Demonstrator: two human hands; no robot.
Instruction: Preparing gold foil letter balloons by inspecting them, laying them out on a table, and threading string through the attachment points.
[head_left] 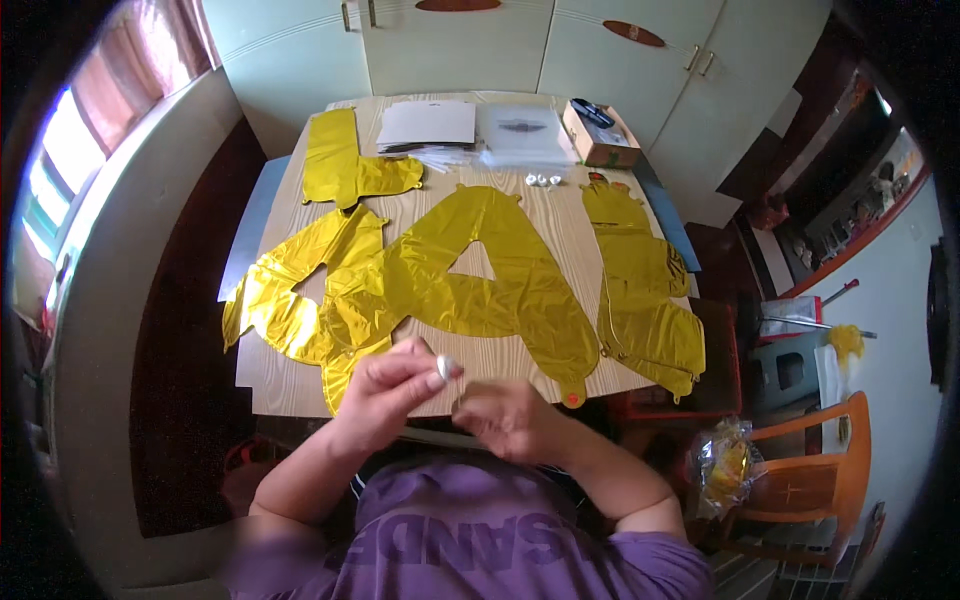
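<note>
My left hand (395,388) is closed, pinching a small round white roll (444,367) between thumb and fingertips at the table's near edge. Just to its right, my right hand (505,418) is curled with its fingers pressed together; it is slightly blurred, and anything in its grip is hidden. Beyond both hands lies a flat gold foil balloon (440,295) with a triangular hole. A shinier gold foil balloon (285,285) overlaps it on the left. Another gold foil balloon (335,165) lies at the far left, and more gold foil (650,290) at the right.
Three small silvery-white rolls (543,181) sit near the back. Behind them are a stack of white sheets (428,125), clear plastic packets (525,140) and an open box (610,150) holding dark items. A wooden chair (800,490) with a clear plastic bag (728,465) stands at right.
</note>
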